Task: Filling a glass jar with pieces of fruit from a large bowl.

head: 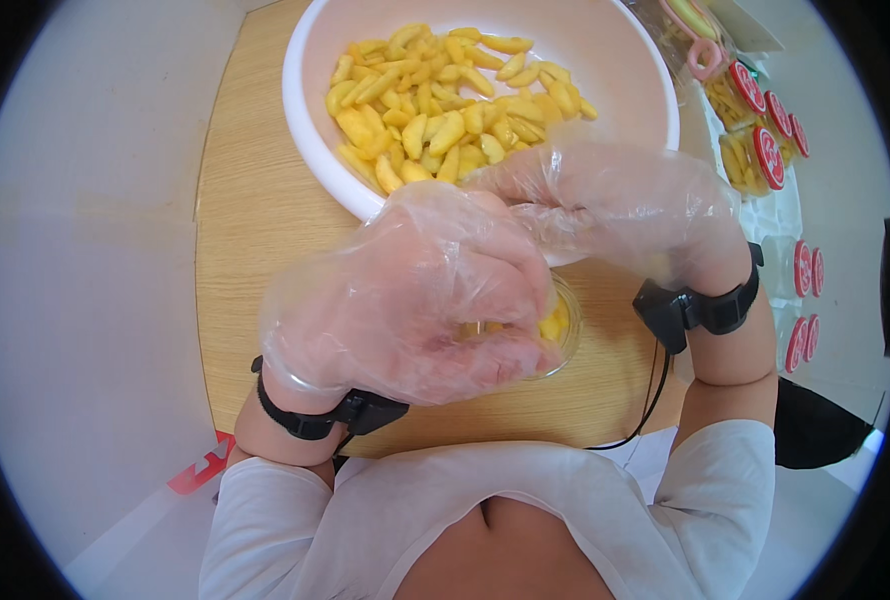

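Note:
My left hand, in a clear plastic glove, curls around a glass jar on the table. Its fingers and thumb hide much of the jar. Yellow fruit pieces show inside the jar. My right hand, gloved the same way, is bent over the near right rim of a large white basin. Those fingertips are hidden behind the hands, so what they hold cannot be seen. Many peeled yellow fruit slices, which look like peach, lie in the basin.
Filled jars with red lids lie on a white tray at the right. More red-lidded jars, seemingly without fruit, lie nearer. A black cable runs from my right wrist strap. Pale walls flank the wooden table.

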Available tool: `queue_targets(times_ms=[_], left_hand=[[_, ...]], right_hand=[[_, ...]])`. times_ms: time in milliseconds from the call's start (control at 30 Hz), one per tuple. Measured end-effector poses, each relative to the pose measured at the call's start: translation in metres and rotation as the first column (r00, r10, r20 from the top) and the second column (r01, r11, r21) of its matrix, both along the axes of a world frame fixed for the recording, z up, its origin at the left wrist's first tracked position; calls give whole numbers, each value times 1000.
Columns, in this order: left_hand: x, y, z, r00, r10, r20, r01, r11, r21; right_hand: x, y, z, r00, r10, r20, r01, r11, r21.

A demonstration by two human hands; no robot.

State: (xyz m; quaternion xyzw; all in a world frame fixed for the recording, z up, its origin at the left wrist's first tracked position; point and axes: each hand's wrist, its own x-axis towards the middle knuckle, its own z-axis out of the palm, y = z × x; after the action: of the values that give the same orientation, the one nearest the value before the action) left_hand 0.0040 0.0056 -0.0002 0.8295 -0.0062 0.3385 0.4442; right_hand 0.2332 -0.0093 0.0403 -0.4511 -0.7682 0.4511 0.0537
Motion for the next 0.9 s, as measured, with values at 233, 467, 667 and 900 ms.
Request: queue_targets(times_ms=[233, 467, 667, 900], left_hand=[[0, -4, 3, 1000, -12, 11, 12, 996, -90], [-2, 2, 2, 998, -50, -45, 49, 999, -19], [0, 1, -3, 1000, 13, 7, -13, 1000, -9], [-1, 2, 1, 999, 50, -9, -50, 999, 3]], right_hand=[[5, 5, -7, 993, 101, 63, -103, 994, 44], [9, 9, -4, 986, 154, 63, -152, 988, -29], [16, 7, -4, 996, 50, -74, -48, 998, 33], [18, 10, -3, 991, 11, -131, -1, 997, 77]])
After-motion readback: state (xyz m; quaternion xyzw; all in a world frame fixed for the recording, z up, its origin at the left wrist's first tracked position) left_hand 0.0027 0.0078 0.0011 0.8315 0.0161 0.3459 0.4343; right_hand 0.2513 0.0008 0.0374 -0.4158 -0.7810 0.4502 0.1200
